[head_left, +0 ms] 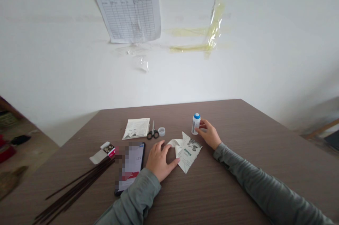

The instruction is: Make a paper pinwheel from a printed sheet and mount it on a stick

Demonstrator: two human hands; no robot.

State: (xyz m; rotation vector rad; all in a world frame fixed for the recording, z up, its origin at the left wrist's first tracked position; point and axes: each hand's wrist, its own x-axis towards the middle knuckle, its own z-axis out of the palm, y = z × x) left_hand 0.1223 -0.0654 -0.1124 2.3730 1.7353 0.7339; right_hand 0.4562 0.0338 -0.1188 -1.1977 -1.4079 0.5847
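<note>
White wall (265,59) at the back, gridded sheet (129,15) and some shiny yellowish tape (213,36) stuck on it. Up against that, a brown table (238,122), side edges fanning out toward the camera. Decent elbow room on the right, with wood running from the right sleeve (254,182) out to the slanted edge, plus a strip along the back. Way more crowded on the left.

Folded paper (189,156) around mid-table, well in from the back and side edges. At its left side, left hand (160,161), loosely spread and not gripping, thumb by the paper's edge. In right hand (209,133), white bottle (195,122), upright just behind the paper, between thumb and fingers; can't tell how firmly. Blue cap on, contents hidden.

Phone (131,165) just left of the left hand. Farther left, small box (106,151), flap open, insides too small to make out. Dark sticks (79,186) right by it, angling toward the near left. Farther back, paper stack (137,128), scissors (153,134) and white ring (161,131) in a row.
</note>
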